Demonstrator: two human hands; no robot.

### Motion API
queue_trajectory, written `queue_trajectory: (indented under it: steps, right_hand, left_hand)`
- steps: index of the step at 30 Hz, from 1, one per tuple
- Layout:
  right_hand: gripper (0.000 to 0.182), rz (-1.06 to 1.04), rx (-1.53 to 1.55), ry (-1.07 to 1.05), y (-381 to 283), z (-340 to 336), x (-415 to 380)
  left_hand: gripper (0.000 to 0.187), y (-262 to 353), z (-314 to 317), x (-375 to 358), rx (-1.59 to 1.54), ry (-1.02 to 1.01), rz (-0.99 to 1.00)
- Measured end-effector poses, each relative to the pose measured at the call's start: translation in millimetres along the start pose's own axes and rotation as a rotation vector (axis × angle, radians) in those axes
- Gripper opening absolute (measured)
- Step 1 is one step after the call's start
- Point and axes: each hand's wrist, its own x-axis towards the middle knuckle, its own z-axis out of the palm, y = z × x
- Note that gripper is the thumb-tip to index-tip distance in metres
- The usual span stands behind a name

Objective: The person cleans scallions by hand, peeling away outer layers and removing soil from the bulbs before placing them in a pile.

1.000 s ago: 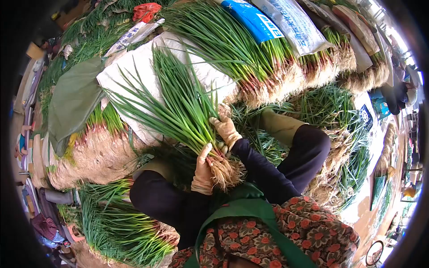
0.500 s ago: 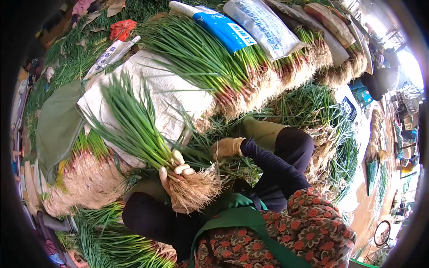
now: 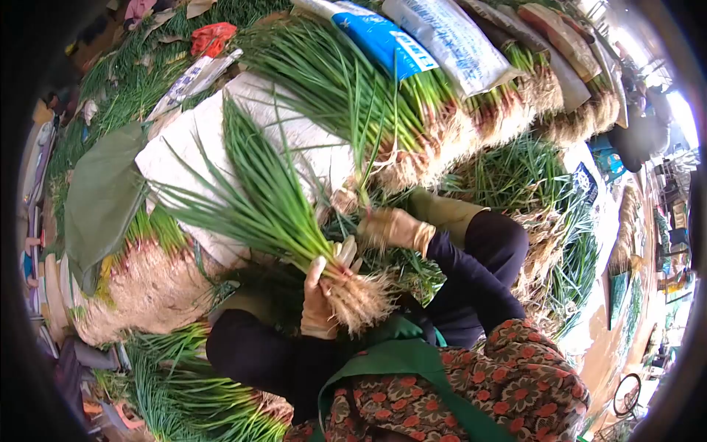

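Observation:
A bunch of green onions point(image 3: 283, 214) is in my gloved left hand point(image 3: 320, 298). My fingers wrap round its pale stems, with the shaggy roots towards my lap and the leaves fanning up and left. My gloved right hand point(image 3: 396, 230), a little blurred, is just right of the bunch. Its fingertips are closed at the lower end of a few loose green onion stalks point(image 3: 363, 166), whose leaves point upward. Behind the hands, a white woven sack point(image 3: 195, 151) lies beside a big pile of green onions point(image 3: 317, 70).
Blue-and-white bags point(image 3: 387, 44) cover part of the pile. A dark green cloth point(image 3: 103, 195) lies at the left over more rooted bundles point(image 3: 147, 287). Loose leaves point(image 3: 508, 169) lie beyond my knees. A red plastic bag point(image 3: 212, 38) sits at the back.
My left hand has shifted right and turned the bunch a little more upright. My right hand has moved slightly up and right, and loose stalks now rise from its fingertips.

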Motion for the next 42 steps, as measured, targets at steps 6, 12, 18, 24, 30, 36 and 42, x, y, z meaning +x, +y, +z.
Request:
queue_trajectory:
  steps: [6, 12, 18, 24, 30, 36, 42]
  right_hand:
    - [0.042, 0.157, -0.108, -0.135, -1, 45, -16]
    - [0.024, 0.314, 0.374, 0.18, -14, 83, 21]
    - [0.035, 0.365, 0.778, 0.131, 20, 72, 35]
    - [0.024, -0.173, -0.377, 0.158, 35, 77, 57]
    - [0.037, 0.506, -1.244, -0.448, 108, 51, 6]
    - [0.032, -0.117, -0.774, 0.396, -55, 69, 27]
    - [0.027, -0.206, -0.895, 0.256, -44, 92, 44]
  left_hand:
    - [0.043, -10, 21, 2, -0.109, 0.103, 0.123]
    - [0.038, -17, 5, 0, 0.06, 0.076, 0.121]
    - [0.042, -15, 9, -2, -0.04, 0.065, 0.15]
    - [0.037, -16, 14, -2, -0.089, 0.071, 0.15]
    - [0.037, -11, 10, -2, -0.225, 0.077, 0.113]
    - [0.026, -22, 2, 6, -0.036, 0.159, -0.026]
    - [0.025, -12, 13, -1, 0.007, 0.169, 0.045]
